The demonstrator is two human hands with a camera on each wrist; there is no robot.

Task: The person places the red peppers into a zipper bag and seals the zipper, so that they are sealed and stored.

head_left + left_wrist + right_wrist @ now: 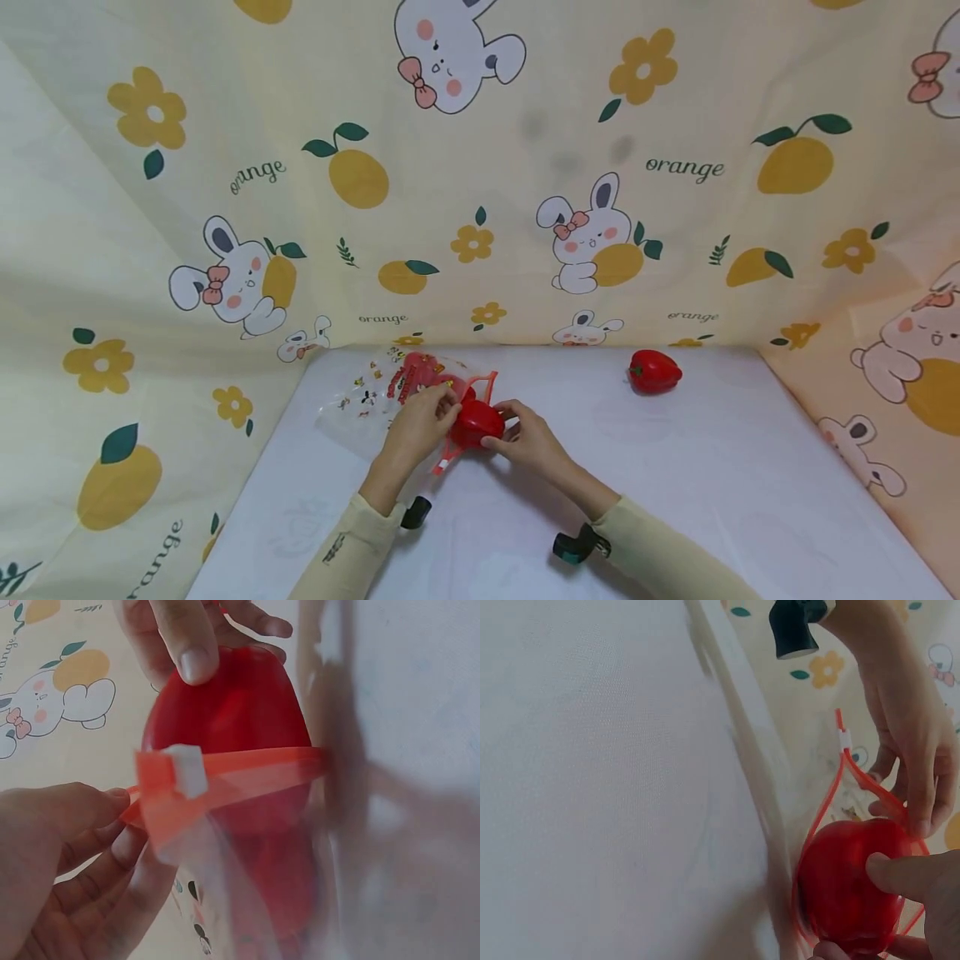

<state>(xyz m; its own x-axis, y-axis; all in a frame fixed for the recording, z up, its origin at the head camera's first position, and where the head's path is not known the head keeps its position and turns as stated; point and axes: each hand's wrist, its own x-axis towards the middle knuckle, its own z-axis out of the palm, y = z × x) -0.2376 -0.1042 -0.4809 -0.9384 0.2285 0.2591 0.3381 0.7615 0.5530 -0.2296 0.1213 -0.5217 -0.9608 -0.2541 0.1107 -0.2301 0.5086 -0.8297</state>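
Sleeves [660, 542], pepper [478, 424] (red) between left hand [417, 423], right hand [534, 440]

Right hand [531, 437] grips glossy red rounded bell pepper [480, 425] at mouth of clear plastic, cartoon-printed bag [358, 421] with orange-red edging [483, 378]; left hand [422, 421] holds the edging. Second glossy red bell pepper, green-stemmed [655, 372], lies well apart, far right on white-covered table [675, 475]. Cream rabbit-and-orange print cloth [465, 150] behind.
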